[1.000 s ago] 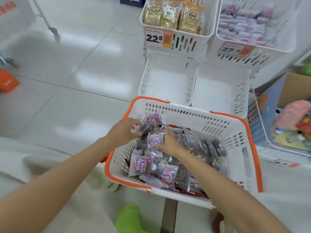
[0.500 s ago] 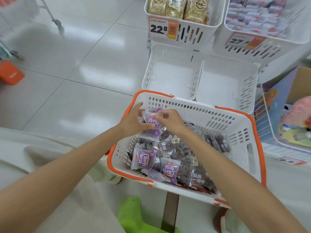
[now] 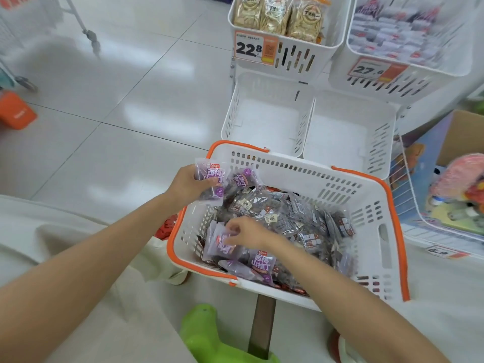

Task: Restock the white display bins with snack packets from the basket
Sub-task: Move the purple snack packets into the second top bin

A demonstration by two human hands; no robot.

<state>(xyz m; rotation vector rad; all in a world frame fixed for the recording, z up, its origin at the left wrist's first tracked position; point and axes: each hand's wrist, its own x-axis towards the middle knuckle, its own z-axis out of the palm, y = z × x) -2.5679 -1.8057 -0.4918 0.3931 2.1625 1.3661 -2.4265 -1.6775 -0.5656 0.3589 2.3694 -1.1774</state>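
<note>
The left hand [image 3: 187, 186] hovers over the near-left corner of the basket [image 3: 314, 176], a white slotted carrier with an orange rim. Its fingers are curled round a purple snack packet [image 3: 213, 179] and its thumb lies across the packet's printed front. The packet stands upright above the basket's rim. A second purple packet [image 3: 243, 178] fans out just beside it on the right, but it cannot be told whether the same hand holds it. The right hand [image 3: 251, 235] is lower, inside the basket near its left wall. Its fingertips are drawn together and pinch the top edge of another purple packet [image 3: 221, 247] that lies on the heap of packets [image 3: 288, 213]. That heap of mixed purple and dark clear wrappers fills the basket's floor. Just beyond the basket's far rim two white display bins sit side by side, touching: the lower left bin [image 3: 267, 121] and the lower right bin [image 3: 348, 134], both showing bare white floors. Above them the upper left bin [image 3: 296, 58] holds beige bags [image 3: 277, 17] and carries a price tag [image 3: 255, 48] reading 22.8. The upper right bin [image 3: 419, 82] holds blurred pale packets. A green shoe [image 3: 209, 334] shows at the bottom edge.
</note>
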